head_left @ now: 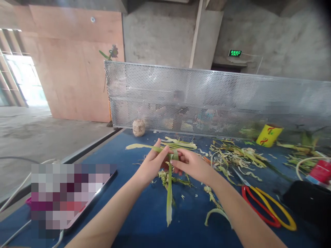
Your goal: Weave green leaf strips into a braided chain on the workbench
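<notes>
My left hand (155,159) and my right hand (190,161) meet above the middle of the blue table, both closed on green leaf strips. One leaf strip (169,203) hangs down from between the hands, its pale end toward me. Another pale strip (138,146) sticks out to the left past my left fingers. A short folded loop of leaf shows by my right fingertips. Just below the hands lie curled and knotted leaf pieces (165,179) on the table. Some fingers of both hands are hidden behind the strips.
Scissors (266,206) with red and yellow handles lie at right, near a leaf scrap pile (238,155). A yellow can (269,135) and a tan roll (139,127) stand by the perforated metal screen (155,86). A blurred-out tablet-like device (97,193) with cables is at left.
</notes>
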Motion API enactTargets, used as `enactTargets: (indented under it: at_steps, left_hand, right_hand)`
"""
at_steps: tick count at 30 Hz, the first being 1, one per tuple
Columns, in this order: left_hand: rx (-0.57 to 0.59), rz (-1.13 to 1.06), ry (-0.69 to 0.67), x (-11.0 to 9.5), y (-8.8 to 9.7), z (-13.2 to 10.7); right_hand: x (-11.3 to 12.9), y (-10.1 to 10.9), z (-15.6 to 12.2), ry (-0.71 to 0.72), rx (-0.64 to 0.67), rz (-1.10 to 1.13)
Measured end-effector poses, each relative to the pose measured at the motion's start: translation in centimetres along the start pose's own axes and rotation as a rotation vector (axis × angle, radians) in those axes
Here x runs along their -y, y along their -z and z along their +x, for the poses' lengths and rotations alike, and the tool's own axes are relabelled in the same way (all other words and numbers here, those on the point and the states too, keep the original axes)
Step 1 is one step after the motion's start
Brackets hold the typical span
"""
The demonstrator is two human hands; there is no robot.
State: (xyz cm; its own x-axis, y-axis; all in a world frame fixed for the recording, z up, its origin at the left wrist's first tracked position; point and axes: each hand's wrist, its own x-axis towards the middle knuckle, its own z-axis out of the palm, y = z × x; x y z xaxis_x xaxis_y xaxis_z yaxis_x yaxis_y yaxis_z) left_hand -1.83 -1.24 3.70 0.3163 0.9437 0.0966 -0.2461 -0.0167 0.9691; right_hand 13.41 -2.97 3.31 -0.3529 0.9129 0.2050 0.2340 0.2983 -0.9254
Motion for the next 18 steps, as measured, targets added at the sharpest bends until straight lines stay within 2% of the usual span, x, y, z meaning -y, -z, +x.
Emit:
enactTargets:
  at_steps: [3,7,9,13,18]
  left_hand:
    - [-0.023,0.047,-0.044,-0.4,0.2,0.0]
    - [-0.072,0.236,-0.244,-0.7,0.9,0.5]
    - [-0.107,0.281,-0.299,-0.7,1.3,0.7]
    - [-0.148,0.258,-0.302,-0.8,1.3,0.9]
    - [-0.147,0.205,-0.320,-0.9,0.7,0.7]
  right_hand:
    - [-0.9,-0.9,1.2,0.032,-0.117,0.076]
    - [-1.6,-1.3,1.6,0.018,-0.185,0.148]
    - [-1.6,-1.4,1.4,0.023,-0.208,0.150]
    - [-1.3,-1.5,1.0,0.072,-0.274,0.137]
    - [-1.6,-1.2,1.0,0.127,-0.231,0.080]
